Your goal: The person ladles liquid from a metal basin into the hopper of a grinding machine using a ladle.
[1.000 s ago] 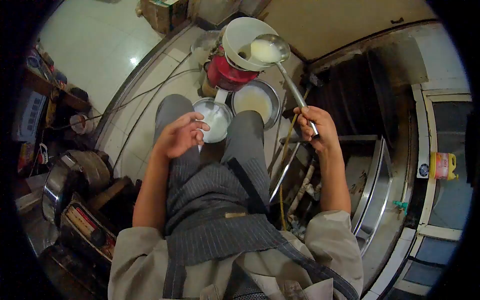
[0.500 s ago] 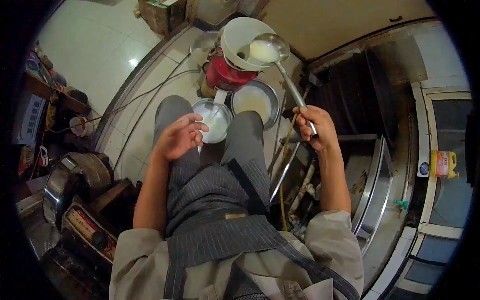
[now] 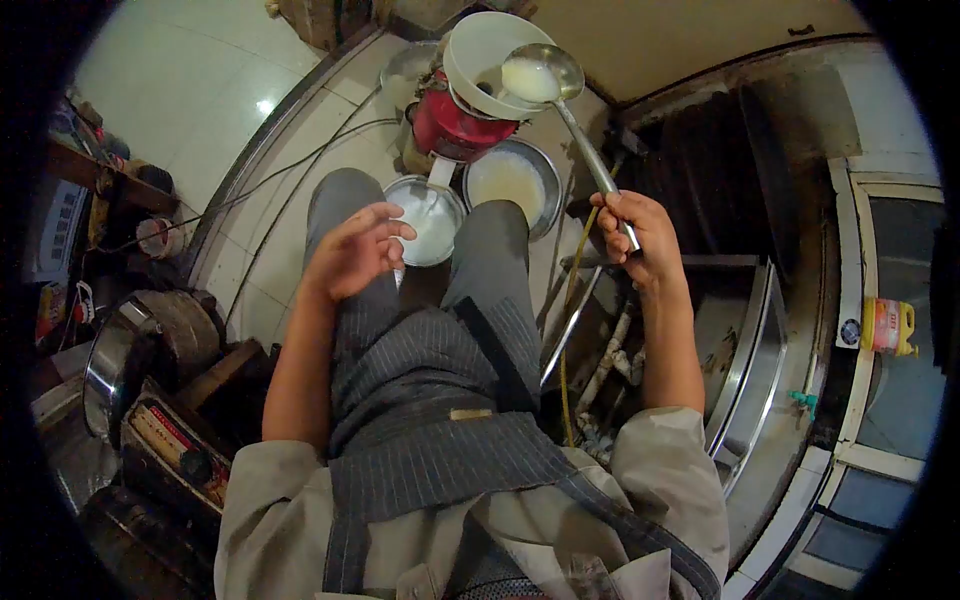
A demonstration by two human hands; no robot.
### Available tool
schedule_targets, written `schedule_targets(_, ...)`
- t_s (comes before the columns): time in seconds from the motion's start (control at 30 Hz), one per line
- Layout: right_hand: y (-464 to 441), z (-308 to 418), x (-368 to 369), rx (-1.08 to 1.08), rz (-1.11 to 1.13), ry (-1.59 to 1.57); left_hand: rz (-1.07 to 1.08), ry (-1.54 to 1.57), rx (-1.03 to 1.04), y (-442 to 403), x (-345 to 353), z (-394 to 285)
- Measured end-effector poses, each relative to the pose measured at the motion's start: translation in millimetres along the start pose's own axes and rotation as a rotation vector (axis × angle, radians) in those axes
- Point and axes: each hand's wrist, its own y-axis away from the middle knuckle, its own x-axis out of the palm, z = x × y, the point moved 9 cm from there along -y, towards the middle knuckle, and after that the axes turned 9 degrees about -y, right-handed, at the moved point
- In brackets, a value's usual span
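Observation:
My right hand (image 3: 640,235) is closed round the handle of a metal ladle (image 3: 588,143). The ladle's bowl holds pale liquid and is over the right rim of a white funnel-like bowl (image 3: 460,60) on a red machine (image 3: 450,125). My left hand (image 3: 360,250) hangs above my left thigh with fingers apart and slightly curled, holding nothing. Under the machine's pale spout (image 3: 441,172) stands a metal pot (image 3: 428,262) with white, frothy liquid. To its right, a larger metal basin (image 3: 548,215) holds cream-coloured liquid, partly hidden by my right knee.
A cable (image 3: 272,183) runs over the tiled floor at the left. Metal pots (image 3: 108,370) and clutter lie at the lower left. On the right are a metal frame (image 3: 750,360), pipes (image 3: 608,372), a yellow hose (image 3: 568,350) and a yellow jug (image 3: 885,327).
The machine, bowl, ladle and right hand appear slightly higher in view. The ladle stays over the bowl's rim in my right hand, and my left hand keeps nearly the same pose.

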Motion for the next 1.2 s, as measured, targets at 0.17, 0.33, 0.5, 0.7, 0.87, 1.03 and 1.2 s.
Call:
schedule_targets(0.17, 0.0, 1.0, -0.1, -0.004, -0.025, 0.030, 0.011, 0.008, 0.001, 0.5, -0.2, -1.1)
schedule_targets(0.33, -1.1, 0.7, -2.0, -0.011, -0.038, 0.034, 0.040, 0.007, 0.008, 0.5, -0.5, -1.2)
schedule_targets(0.5, -1.2, 1.1, -1.2, -0.021, -0.033, 0.035, 0.047, 0.011, 0.012, 0.2, 0.5, -1.1)
schedule_targets(0.7, -2.5, -0.6, -4.4, -0.007, -0.049, 0.043, 0.045, 0.000, 0.011, 0.1, 0.9, -1.6)
schedule_targets(0.87, -1.1, 1.1, -2.3, -0.018, -0.060, 0.068, 0.032, -0.006, -0.002, -0.2, 1.1, -1.4)
schedule_targets(1.03, -3.5, -1.4, -6.6, -0.009, -0.075, 0.080, 0.028, 0.008, 0.016, -0.1, 2.6, -2.7)
schedule_targets(1.2, -3.9, -2.1, -6.1, -0.011, -0.079, 0.078, 0.036, 0.016, 0.021, 0.4, 2.7, -3.6)
